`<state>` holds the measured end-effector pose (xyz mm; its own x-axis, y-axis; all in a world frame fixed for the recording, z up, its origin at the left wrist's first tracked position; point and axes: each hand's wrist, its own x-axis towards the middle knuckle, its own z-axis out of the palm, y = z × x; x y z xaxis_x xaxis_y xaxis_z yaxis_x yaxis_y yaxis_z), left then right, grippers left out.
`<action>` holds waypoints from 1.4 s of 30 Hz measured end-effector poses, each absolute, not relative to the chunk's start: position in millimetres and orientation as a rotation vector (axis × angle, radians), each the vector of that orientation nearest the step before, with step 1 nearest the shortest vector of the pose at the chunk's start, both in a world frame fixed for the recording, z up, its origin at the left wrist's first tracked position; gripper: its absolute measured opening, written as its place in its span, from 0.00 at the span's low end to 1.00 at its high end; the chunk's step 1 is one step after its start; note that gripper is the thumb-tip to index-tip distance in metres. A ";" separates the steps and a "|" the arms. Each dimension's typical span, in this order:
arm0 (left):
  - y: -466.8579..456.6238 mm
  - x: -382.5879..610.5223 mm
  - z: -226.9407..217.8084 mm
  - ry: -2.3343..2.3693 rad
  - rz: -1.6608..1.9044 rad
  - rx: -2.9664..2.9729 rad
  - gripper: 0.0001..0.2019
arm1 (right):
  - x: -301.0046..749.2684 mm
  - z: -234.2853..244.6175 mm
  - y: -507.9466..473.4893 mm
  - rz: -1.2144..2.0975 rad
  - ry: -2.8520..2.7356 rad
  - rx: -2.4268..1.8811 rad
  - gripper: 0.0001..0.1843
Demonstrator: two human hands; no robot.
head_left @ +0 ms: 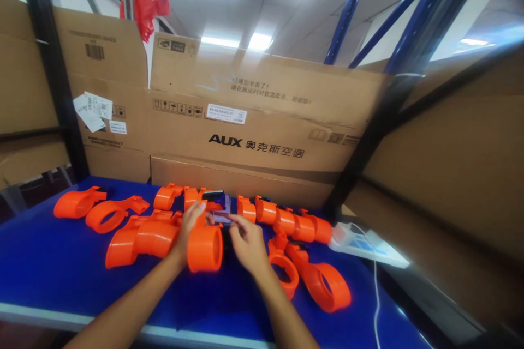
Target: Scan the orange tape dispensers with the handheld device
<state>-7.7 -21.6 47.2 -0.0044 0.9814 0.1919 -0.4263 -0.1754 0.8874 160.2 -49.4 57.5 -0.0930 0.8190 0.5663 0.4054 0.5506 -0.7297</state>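
My left hand [192, 223] is closed around an orange tape dispenser [204, 249], whose round ring faces toward me. A dark blue and black part [214, 196] shows at the dispenser's upper end, above my fingers. Just to the right is my right hand [249, 237], its index finger stretched out toward that upper end and its other fingers loosely bent. Whether the fingertip touches the dispenser I cannot tell. Behind the fingertip is a flat, phone-like thing [223, 212] with a pale face, partly hidden.
Several more orange dispensers lie left [77, 203], at the back right [284, 222] and front right [331, 289] on the blue tabletop [53, 262]. A white power strip [370, 248] with a cord lies at right. Cardboard walls [254, 120] and dark posts [362, 136] enclose the table.
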 end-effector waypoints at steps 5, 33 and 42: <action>-36.7 3.2 55.1 0.731 1.500 1.176 0.17 | 163.8 63.4 -51.4 0.452 -1.598 -0.943 0.27; -39.7 9.0 58.5 0.748 1.324 1.243 0.17 | 163.4 58.2 -56.5 -0.020 -1.709 -0.968 0.19; -38.9 7.3 57.0 0.749 1.342 1.288 0.15 | 165.8 55.7 -52.8 -0.152 -1.800 -0.885 0.24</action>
<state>7.3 -38.9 57.0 0.1653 0.9479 0.2721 -0.2666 -0.2227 0.9377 165.8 -52.8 55.7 -0.1508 0.4935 0.8566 0.6300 0.7157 -0.3014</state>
